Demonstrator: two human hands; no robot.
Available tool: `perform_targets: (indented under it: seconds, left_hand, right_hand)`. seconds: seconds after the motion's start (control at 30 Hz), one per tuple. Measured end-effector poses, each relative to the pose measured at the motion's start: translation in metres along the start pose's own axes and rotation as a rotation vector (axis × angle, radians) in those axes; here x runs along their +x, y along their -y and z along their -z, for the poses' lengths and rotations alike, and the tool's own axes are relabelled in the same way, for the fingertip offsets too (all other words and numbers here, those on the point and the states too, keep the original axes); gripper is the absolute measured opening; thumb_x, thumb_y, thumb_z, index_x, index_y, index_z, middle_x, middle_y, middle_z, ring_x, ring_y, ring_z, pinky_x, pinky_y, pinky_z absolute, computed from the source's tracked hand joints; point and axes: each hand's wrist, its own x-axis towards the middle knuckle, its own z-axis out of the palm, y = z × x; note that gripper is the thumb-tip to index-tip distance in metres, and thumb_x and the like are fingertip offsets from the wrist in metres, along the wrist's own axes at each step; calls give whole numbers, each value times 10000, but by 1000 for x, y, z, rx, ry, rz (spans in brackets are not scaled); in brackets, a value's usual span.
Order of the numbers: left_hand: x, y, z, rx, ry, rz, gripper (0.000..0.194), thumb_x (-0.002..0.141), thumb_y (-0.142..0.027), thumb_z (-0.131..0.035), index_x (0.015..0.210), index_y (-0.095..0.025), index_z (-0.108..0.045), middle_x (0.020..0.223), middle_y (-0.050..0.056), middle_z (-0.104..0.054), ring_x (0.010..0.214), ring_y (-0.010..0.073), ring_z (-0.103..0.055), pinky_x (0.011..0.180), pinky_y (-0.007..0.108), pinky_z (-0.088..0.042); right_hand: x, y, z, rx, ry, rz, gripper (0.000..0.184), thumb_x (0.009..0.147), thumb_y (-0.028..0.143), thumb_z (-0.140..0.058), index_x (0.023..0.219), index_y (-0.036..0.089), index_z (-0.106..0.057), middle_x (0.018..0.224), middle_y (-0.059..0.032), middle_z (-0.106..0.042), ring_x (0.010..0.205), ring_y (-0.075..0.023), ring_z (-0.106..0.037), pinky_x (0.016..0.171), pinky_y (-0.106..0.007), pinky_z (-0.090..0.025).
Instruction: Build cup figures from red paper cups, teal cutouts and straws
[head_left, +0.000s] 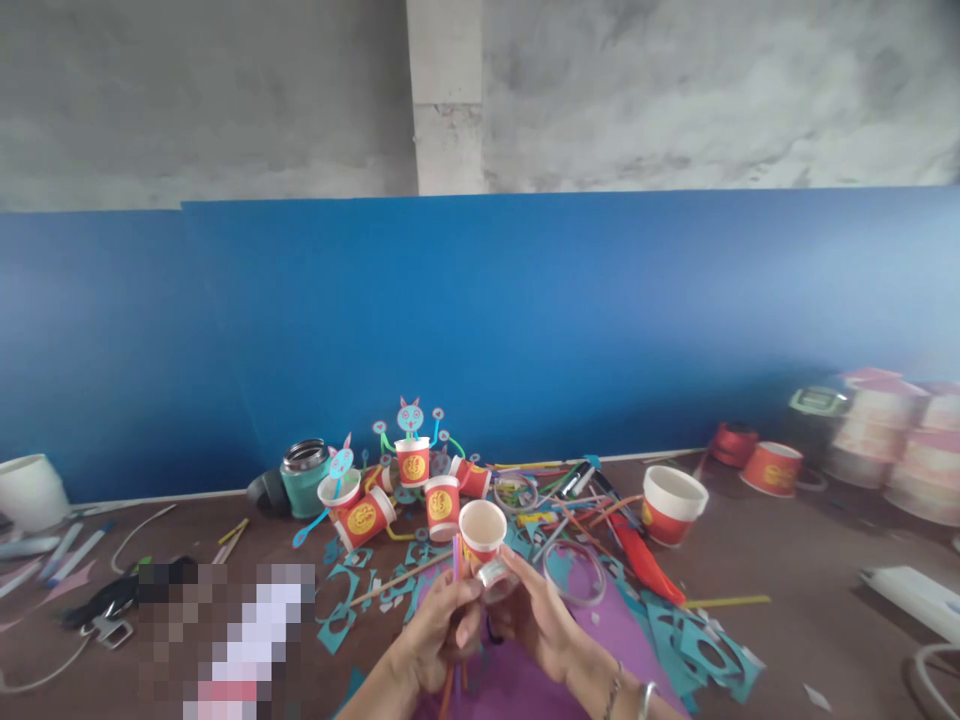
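My left hand (pixel 441 622) is closed around thin purple and orange sticks (pixel 456 560), which look like pipe cleaners or straws and stick out above and below the fingers. In my right hand (pixel 541 622) is a small roll of clear tape (pixel 495 577), held close to the left thumb. Just beyond both hands stands an upright red-and-white paper cup (pixel 482 530), its mouth facing me. Purple paper (pixel 615 640) lies beneath the hands. What the inner fingers touch is partly hidden.
Decorated paper cups (pixel 412 462) with blue cat faces stand or lie behind, beside a teal flask (pixel 306 478). Stacked cups (pixel 675 505), a red pouch-like item (pixel 645 560) and blue paper scraps (pixel 697 645) lie to the right. Markers (pixel 75 550) lie left.
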Motion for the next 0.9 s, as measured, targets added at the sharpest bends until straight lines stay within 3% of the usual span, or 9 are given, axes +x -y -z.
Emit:
perform_targets:
  seconds: [0.3, 0.63, 0.9]
  left_hand:
    - [3, 4, 3, 46, 3, 17, 354, 648, -426, -731, 819, -171, -556, 276, -120, -378, 235, 30, -157, 303, 188, -78]
    - [-1, 0, -1, 27, 44, -5, 347, 620, -396, -726, 819, -165, -561, 288, -124, -385, 238, 22, -166, 312, 182, -97]
    - [-1, 0, -5, 66, -8, -6, 384, 605, -447, -744, 786, -168, -553, 277, -124, -386, 227, 19, -171, 304, 183, -96]
  right_hand:
    - [-1, 0, 0, -2, -1, 60, 410, 666, 560, -702, 682, 161, -609, 511, 46, -536, 437, -84, -434, 454, -226, -279]
    - [-2, 0, -1, 16, -8, 46, 430, 651, 570, -708, 627, 160, -580, 500, 50, -531, 420, -66, -415, 438, -207, -284]
    - [0, 0, -1, -85, -1, 103, 448, 678, 590, -679, 640, 159, -565, 484, 55, -510, 392, -57, -392, 419, -202, -270]
